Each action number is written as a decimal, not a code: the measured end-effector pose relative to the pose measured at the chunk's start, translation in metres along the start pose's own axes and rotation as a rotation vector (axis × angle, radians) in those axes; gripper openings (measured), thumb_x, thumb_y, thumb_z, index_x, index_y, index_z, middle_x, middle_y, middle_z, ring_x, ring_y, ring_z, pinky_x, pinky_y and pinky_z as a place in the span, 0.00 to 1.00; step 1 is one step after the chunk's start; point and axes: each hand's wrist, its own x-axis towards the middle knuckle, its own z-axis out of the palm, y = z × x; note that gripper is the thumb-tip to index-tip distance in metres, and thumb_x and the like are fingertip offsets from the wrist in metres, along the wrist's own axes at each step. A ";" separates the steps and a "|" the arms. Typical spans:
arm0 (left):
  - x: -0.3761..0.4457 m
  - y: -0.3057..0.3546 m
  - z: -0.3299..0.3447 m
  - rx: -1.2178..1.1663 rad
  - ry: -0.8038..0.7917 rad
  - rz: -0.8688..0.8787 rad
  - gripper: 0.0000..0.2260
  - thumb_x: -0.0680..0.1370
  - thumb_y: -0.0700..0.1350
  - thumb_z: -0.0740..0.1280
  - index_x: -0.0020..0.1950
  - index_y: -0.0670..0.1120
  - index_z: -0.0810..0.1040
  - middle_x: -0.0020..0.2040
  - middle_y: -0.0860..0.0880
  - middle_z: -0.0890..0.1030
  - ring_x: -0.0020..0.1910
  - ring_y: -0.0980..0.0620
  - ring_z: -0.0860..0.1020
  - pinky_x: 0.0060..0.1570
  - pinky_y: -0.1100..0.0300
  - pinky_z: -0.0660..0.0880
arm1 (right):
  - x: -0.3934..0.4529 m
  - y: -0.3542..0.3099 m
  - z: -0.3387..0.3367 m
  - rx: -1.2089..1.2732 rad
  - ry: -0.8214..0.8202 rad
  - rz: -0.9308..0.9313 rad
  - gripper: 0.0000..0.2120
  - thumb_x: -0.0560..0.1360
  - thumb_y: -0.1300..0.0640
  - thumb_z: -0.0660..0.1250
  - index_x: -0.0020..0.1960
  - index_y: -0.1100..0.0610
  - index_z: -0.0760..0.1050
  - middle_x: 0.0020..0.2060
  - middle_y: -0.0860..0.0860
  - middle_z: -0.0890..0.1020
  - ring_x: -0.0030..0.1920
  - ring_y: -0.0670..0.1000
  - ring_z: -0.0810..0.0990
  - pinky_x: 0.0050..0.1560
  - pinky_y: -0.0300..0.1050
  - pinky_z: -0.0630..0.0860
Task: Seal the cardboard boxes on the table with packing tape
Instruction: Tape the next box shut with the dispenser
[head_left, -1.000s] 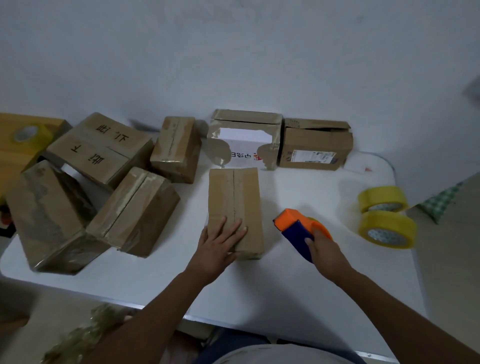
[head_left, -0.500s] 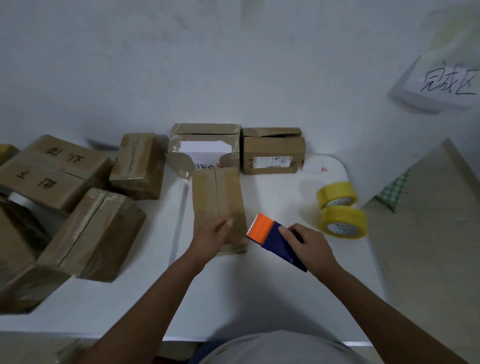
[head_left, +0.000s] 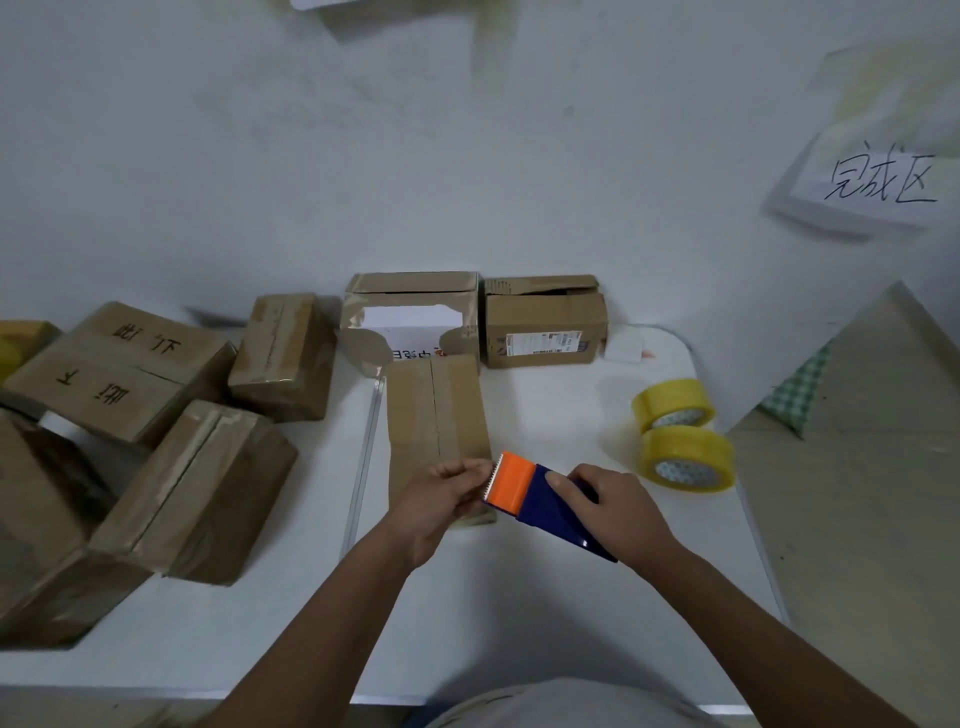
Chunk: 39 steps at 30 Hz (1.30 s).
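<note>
A small closed cardboard box (head_left: 435, 415) lies lengthwise in the middle of the white table (head_left: 545, 613), its two top flaps meeting along a centre seam. My right hand (head_left: 618, 512) grips an orange and blue tape dispenser (head_left: 540, 501) just right of the box's near end, its toothed orange edge pointing left. My left hand (head_left: 447, 499) hovers over the box's near end, with its fingertips pinching at the dispenser's toothed edge. The tape end itself is too thin to make out.
Several taped boxes (head_left: 202, 488) crowd the table's left side. Two torn-open boxes (head_left: 415, 317) (head_left: 545, 327) stand against the back wall. Two yellow tape rolls (head_left: 685, 457) sit at the right near the table edge. A handwritten paper sign (head_left: 878, 182) hangs on the wall.
My left hand lifted off the box top and curled to meet the dispenser's edge. My right hand brought the dispenser left toward the box. The camera tilted up and right.
</note>
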 end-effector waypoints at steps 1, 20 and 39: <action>0.000 -0.001 0.000 0.002 0.012 0.003 0.07 0.81 0.44 0.67 0.53 0.45 0.84 0.51 0.47 0.86 0.48 0.54 0.83 0.41 0.67 0.77 | 0.000 0.000 0.000 -0.015 -0.004 -0.003 0.21 0.77 0.34 0.56 0.39 0.49 0.74 0.32 0.45 0.79 0.34 0.42 0.78 0.33 0.36 0.68; 0.006 -0.011 0.002 0.089 0.321 0.123 0.05 0.80 0.45 0.67 0.48 0.44 0.81 0.45 0.48 0.84 0.45 0.51 0.82 0.49 0.59 0.77 | 0.027 -0.011 -0.014 -0.295 -0.129 -0.193 0.25 0.76 0.30 0.51 0.46 0.49 0.74 0.36 0.47 0.80 0.35 0.45 0.78 0.36 0.41 0.74; 0.004 -0.043 -0.066 0.043 0.580 0.174 0.06 0.79 0.44 0.70 0.47 0.42 0.82 0.46 0.42 0.82 0.45 0.46 0.78 0.51 0.55 0.78 | 0.044 0.006 -0.019 -0.508 -0.212 -0.129 0.31 0.71 0.24 0.51 0.42 0.50 0.75 0.34 0.47 0.76 0.36 0.48 0.77 0.34 0.42 0.71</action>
